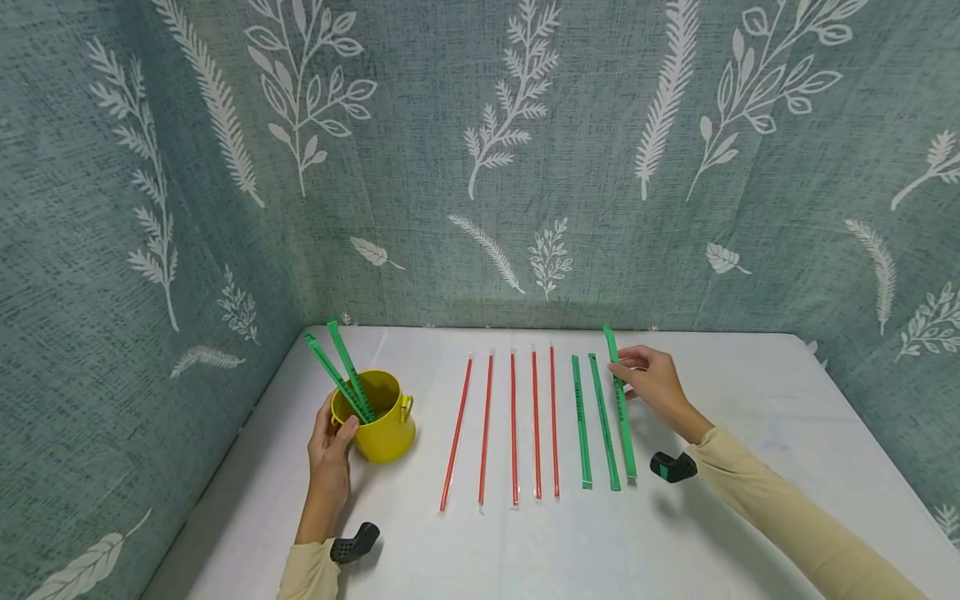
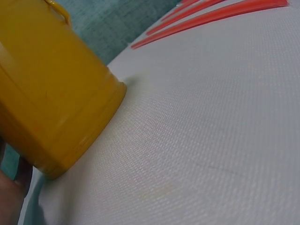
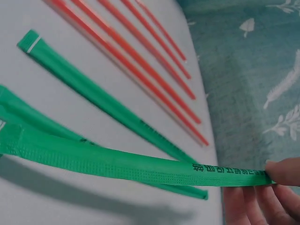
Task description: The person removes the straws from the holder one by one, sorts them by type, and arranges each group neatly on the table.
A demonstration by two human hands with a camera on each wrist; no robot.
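Note:
My left hand [image 1: 330, 457] grips a small yellow bucket [image 1: 390, 443] by its side, thumb at the rim, on the left of the table. Two green paper-wrapped straws [image 1: 337, 377] stand leaning in the bucket. Between thumb and fingers my right hand [image 1: 654, 380] pinches another green wrapped straw [image 3: 140, 166]; in the right wrist view it is raised above the table, with its shadow below. Two more green wrapped straws [image 1: 581, 423] lie just left of it. In the left wrist view the bucket [image 2: 51, 89] fills the upper left.
Several red straws [image 1: 513, 429] in clear wrappers lie in a row mid-table, between the bucket and the green straws. A white cloth [image 1: 517, 558] covers the table. Patterned grey-green fabric [image 1: 435, 167] hangs behind it and at both sides. Dark devices [image 1: 672, 467] sit at both wrists.

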